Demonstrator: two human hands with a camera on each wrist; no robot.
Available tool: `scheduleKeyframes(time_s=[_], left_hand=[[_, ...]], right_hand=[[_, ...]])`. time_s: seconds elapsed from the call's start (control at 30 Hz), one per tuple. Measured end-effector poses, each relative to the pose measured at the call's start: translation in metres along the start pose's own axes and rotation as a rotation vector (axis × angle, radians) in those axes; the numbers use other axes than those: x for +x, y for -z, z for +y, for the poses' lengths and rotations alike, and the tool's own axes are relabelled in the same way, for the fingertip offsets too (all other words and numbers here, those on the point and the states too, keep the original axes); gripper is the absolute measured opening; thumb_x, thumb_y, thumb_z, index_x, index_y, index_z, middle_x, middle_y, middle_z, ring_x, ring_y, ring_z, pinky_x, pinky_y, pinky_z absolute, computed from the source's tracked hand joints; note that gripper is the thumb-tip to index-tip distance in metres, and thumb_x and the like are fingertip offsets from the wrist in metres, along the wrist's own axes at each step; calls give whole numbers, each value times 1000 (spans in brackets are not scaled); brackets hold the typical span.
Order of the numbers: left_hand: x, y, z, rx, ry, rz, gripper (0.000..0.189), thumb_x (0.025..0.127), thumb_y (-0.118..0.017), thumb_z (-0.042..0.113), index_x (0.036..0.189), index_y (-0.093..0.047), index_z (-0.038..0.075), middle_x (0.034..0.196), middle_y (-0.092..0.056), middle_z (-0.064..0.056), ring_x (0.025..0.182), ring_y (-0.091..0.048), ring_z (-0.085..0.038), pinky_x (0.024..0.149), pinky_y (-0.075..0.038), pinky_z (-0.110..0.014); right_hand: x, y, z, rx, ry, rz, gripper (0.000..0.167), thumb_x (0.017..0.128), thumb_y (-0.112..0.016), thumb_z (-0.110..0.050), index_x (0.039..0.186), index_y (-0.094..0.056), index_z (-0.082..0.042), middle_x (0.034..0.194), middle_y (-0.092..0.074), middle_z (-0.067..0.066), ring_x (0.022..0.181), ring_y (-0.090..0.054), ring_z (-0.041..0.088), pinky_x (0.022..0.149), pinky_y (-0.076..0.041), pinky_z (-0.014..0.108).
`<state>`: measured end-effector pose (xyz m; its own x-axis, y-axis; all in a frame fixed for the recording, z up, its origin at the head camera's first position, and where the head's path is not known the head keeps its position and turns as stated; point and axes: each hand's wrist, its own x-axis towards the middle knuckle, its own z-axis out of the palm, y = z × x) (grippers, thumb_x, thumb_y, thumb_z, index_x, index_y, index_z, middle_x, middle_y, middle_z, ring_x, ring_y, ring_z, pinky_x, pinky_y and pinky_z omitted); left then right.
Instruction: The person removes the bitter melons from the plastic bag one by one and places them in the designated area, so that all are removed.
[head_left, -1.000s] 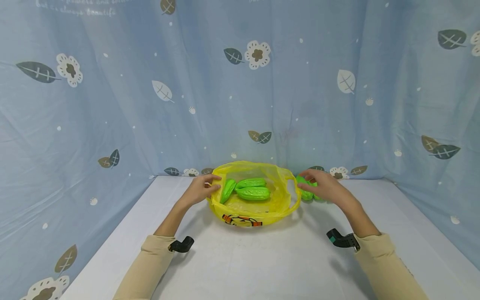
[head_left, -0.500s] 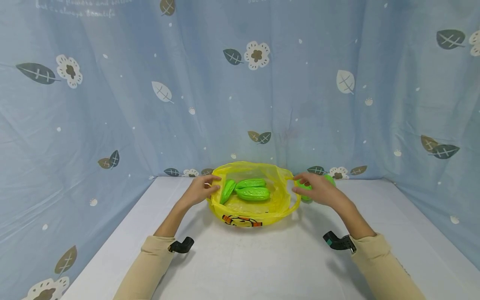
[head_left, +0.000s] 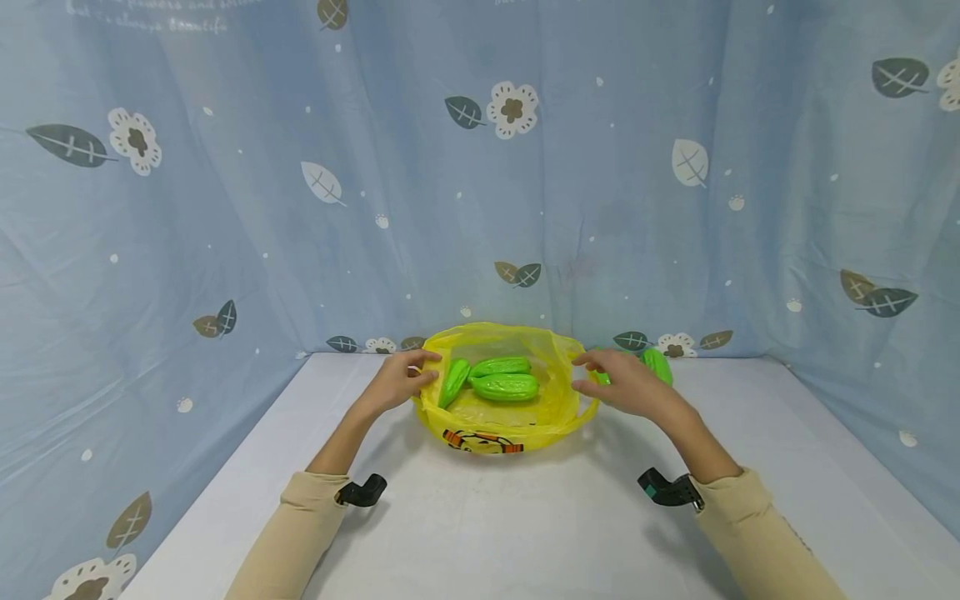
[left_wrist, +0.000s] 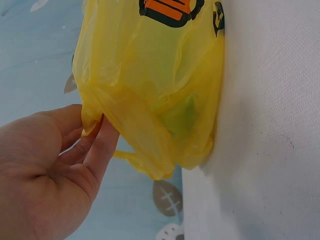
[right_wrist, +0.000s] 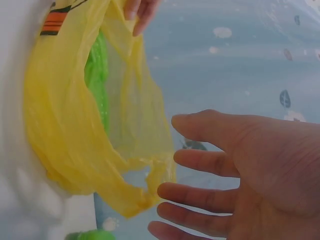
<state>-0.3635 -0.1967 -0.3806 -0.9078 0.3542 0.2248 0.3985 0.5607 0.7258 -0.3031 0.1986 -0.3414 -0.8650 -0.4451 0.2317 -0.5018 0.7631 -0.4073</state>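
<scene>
A yellow plastic bag (head_left: 491, 423) with an orange and black print stands mouth-up on the table. Inside lie bright green bumpy vegetables (head_left: 506, 387) that look like bitter melons. My left hand (head_left: 396, 382) pinches the bag's left handle side between thumb and fingers; the left wrist view shows the film (left_wrist: 130, 110) caught there. At the bag's right handle loop hovers my right hand (head_left: 628, 383), fingers spread and holding nothing. In the right wrist view its fingertips (right_wrist: 172, 192) are close to the loop; whether they touch cannot be told.
Behind my right hand, on the table (head_left: 480, 533), another green vegetable (head_left: 657, 365) lies by the curtain. A further green piece (head_left: 603, 377) is mostly hidden by that hand. The patterned blue curtain (head_left: 420, 208) closes off the back and sides.
My right hand has moved left from over the loose green vegetables to the bag's right handle, uncovering one vegetable behind it. My left hand and the bag have stayed in place.
</scene>
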Motion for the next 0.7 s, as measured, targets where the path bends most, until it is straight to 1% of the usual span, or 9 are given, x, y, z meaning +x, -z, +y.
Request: scheduleKeyframes(time_s=[0.23, 0.47, 0.7], left_hand=[[0, -1, -1, -3, 6, -4, 35, 96, -63, 17, 130, -63, 10, 120, -61, -18, 91, -69, -21, 64, -60, -28], [1, -2, -3, 11, 1, -5, 35, 97, -63, 18, 130, -63, 11, 119, -61, -17, 94, -70, -23, 65, -60, -28], [0, -1, -2, 22, 5, -9, 35, 97, -63, 18, 131, -63, 10, 115, -61, -17, 92, -69, -21, 64, -60, -27]], right_hand=[[-1, -5, -8, -3, -4, 0, 45, 94, -66, -32, 129, -60, -3, 119, -65, 14, 108, -62, 33, 86, -56, 47], [-1, -11, -15, -6, 15, -13, 44, 94, -67, -30, 128, -60, -4, 120, -65, 17, 107, -61, 31, 86, -54, 46], [2, -17, -21, -33, 35, -9, 42, 93, -67, -30, 127, -62, -6, 122, -66, 11, 111, -61, 31, 92, -52, 49]])
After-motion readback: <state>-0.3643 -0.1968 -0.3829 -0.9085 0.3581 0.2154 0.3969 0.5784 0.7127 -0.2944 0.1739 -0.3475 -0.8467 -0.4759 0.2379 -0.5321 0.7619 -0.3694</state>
